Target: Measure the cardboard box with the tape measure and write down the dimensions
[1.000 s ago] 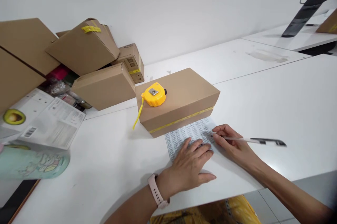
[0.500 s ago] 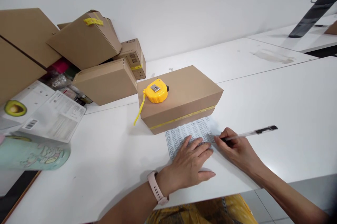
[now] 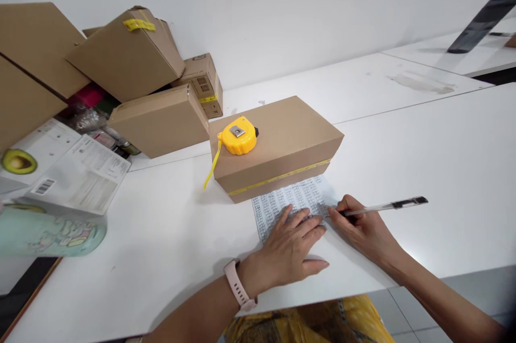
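Observation:
My left hand [image 3: 292, 243] lies flat with fingers spread over the lower part of a sheet of paper [image 3: 272, 211] covered in rows of handwriting. A pink watch band circles that wrist. In my right hand [image 3: 363, 227] a clear pen with a black cap end [image 3: 387, 206] is pinched, its tip by the right edge of the paper. The far part of the sheet runs up to a closed cardboard box [image 3: 282, 144] with yellow tape along its side. On top of this box rests a yellow tape measure [image 3: 239, 136] with a yellow strap.
Several cardboard boxes [image 3: 129, 58] are piled at the back left against the wall. Before them lie a white printed carton [image 3: 92, 176] and a mint-green bottle [image 3: 60, 233] on its side. A dark bottle [image 3: 481, 20] stands far right on the white table [image 3: 169, 235].
The view has shifted very slightly. Both hands keep nearly the same place on and beside the paper, and the pen has tilted a little flatter.

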The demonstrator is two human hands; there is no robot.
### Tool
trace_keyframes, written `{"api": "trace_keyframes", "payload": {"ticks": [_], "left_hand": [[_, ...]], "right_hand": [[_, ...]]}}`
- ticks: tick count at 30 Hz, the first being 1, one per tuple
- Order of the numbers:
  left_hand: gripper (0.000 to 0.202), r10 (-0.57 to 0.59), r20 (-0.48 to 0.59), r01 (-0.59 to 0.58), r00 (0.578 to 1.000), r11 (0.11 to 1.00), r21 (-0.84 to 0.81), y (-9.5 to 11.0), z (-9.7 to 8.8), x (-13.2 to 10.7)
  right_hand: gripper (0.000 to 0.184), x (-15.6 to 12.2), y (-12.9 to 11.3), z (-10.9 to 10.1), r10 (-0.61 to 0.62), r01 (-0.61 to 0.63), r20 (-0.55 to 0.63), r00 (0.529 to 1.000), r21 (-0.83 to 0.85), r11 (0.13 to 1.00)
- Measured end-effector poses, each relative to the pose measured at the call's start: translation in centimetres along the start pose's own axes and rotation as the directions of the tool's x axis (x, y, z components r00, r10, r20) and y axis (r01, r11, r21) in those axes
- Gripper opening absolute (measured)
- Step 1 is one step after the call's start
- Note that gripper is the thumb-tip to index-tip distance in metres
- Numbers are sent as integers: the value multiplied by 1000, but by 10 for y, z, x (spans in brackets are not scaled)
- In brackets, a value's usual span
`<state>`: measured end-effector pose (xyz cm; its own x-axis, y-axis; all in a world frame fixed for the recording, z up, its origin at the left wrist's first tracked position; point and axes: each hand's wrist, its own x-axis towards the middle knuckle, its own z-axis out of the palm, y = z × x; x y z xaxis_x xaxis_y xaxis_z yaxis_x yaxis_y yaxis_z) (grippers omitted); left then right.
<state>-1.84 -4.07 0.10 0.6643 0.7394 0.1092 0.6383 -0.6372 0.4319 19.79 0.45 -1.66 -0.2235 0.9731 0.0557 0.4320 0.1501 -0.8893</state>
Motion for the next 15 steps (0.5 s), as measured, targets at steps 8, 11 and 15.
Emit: {"api": "trace_keyframes", "payload": {"ticks": [8,11,15], "left_hand": [[57,-2,-1,2,1000,1000,2,2,-2,1],[56,0,3,0,1000,1000,5,2,-3,0],[57,-3,6,3,1000,1000,10,2,-2,0]], "right_hand": [[37,-1,-4,0,4,-4,7,1000,-2,1000],[35,-1,-3,0,8,-7,16,1000,-14,1000],[35,0,-4,0,-8,8,25,1000,-25,1000]]}}
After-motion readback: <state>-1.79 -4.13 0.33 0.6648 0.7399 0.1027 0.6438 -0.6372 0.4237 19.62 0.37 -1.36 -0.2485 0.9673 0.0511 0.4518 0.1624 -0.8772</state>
